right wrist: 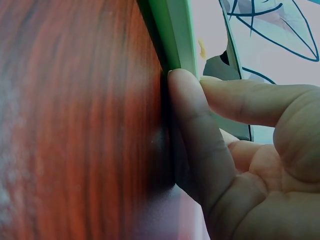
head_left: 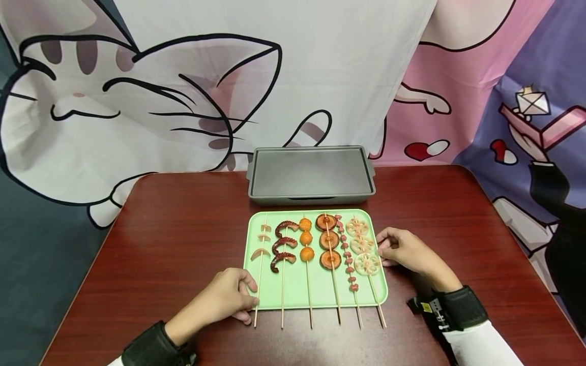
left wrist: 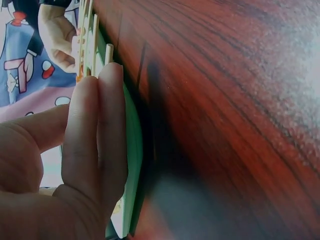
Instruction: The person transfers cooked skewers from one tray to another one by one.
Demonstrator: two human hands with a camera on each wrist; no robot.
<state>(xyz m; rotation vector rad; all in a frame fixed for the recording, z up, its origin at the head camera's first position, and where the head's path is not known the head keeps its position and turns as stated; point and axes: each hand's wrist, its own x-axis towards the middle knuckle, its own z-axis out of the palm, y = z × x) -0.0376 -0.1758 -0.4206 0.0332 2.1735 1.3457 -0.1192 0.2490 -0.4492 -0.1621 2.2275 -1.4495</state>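
Note:
A light green tray point(head_left: 295, 300) carries a row of skewers on the table in the head view. From left to right these bear pale curved slices point(head_left: 261, 252), dark red tentacle pieces point(head_left: 285, 243), orange balls point(head_left: 307, 253), brown mushroom caps point(head_left: 330, 260), small pink pieces point(head_left: 351, 279) and lotus root slices point(head_left: 368, 264). My left hand point(head_left: 227, 296) grips the tray's near left corner, beside the leftmost stick's end. At the right edge my right hand point(head_left: 407, 250) pinches the rim between thumb and fingers, as the right wrist view point(right wrist: 187, 100) shows. Whether the tray touches the table is unclear.
Just behind the tray stands a grey rectangular griddle pan point(head_left: 313, 173) with side handles. The reddish-brown wooden table point(head_left: 183, 218) extends to both sides. A printed cloth point(head_left: 339, 61) hangs behind the far edge. The stick ends jut past the tray's near rim.

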